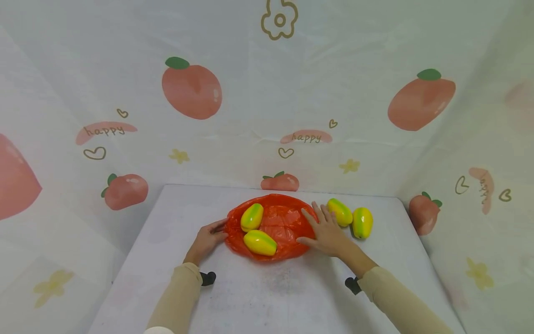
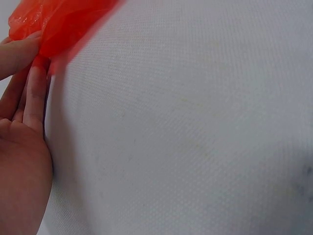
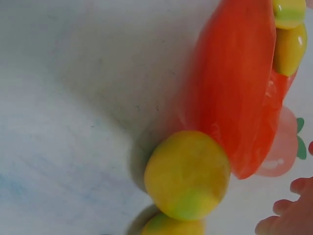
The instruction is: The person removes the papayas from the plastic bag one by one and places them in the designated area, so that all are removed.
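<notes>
A red plastic bag (image 1: 283, 227) lies spread on the table, its rim raised round two yellow-and-green fruits that look like papayas, one at the upper left (image 1: 252, 217) and one at the front (image 1: 260, 242). At the bag's left edge my left hand (image 1: 206, 240) pinches the plastic between thumb and fingers, as the left wrist view shows. My right hand (image 1: 327, 233) is spread with straight fingers over the bag's right edge; whether it touches the plastic I cannot tell. Just beyond that hand sit two more such fruits, one (image 1: 340, 213) partly behind its fingers, the other (image 1: 362, 223) farther right.
The white table (image 1: 258, 297) runs back to a printed cloth wall (image 1: 250, 153), with cloth at both sides as well. Dark heart shapes (image 1: 208, 278) show beside the wrists. In the right wrist view a fruit (image 3: 187, 175) stands close to the bag's outer side.
</notes>
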Action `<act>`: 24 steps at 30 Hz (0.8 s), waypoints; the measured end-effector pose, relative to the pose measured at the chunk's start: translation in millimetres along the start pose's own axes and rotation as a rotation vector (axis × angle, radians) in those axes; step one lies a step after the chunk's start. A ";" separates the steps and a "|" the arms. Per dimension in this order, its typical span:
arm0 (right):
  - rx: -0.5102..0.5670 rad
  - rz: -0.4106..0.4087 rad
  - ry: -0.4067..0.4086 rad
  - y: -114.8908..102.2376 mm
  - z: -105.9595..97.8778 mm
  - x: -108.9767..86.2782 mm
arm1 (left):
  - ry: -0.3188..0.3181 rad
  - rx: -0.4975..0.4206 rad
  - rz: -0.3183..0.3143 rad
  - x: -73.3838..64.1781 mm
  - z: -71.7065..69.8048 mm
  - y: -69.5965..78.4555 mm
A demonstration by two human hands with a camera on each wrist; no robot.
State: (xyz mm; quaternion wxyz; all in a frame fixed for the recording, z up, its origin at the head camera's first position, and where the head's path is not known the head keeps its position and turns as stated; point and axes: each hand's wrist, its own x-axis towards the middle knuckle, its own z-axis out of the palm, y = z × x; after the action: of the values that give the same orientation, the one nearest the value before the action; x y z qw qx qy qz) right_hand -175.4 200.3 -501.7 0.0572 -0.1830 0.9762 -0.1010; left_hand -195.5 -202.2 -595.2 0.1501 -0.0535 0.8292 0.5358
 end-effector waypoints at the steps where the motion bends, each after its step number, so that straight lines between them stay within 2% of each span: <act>1: -0.002 -0.010 -0.005 -1.2 -0.4 0.9 | 0.000 -0.002 -0.005 -0.2 0.3 0.4; 6: -0.014 -0.043 -0.044 -8.9 -4.5 6.3 | 0.001 -0.010 -0.018 -1.5 0.8 2.7; 10: -0.015 -0.057 -0.079 -15.3 -6.1 11.5 | 0.002 -0.008 -0.005 -2.8 1.0 3.3; 16: 0.035 -0.057 -0.151 -24.8 -6.2 15.8 | 0.004 -0.007 -0.004 -2.4 1.1 2.2; 24: 0.075 -0.081 -0.175 -38.7 -8.5 22.3 | 0.002 0.001 -0.006 -2.9 1.3 4.6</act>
State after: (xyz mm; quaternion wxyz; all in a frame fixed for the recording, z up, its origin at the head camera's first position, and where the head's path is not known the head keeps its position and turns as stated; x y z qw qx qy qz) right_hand -183.9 158.3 -486.6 0.1448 -0.2281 0.9549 -0.1234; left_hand -193.6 -199.4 -590.7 0.1508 -0.0567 0.8295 0.5347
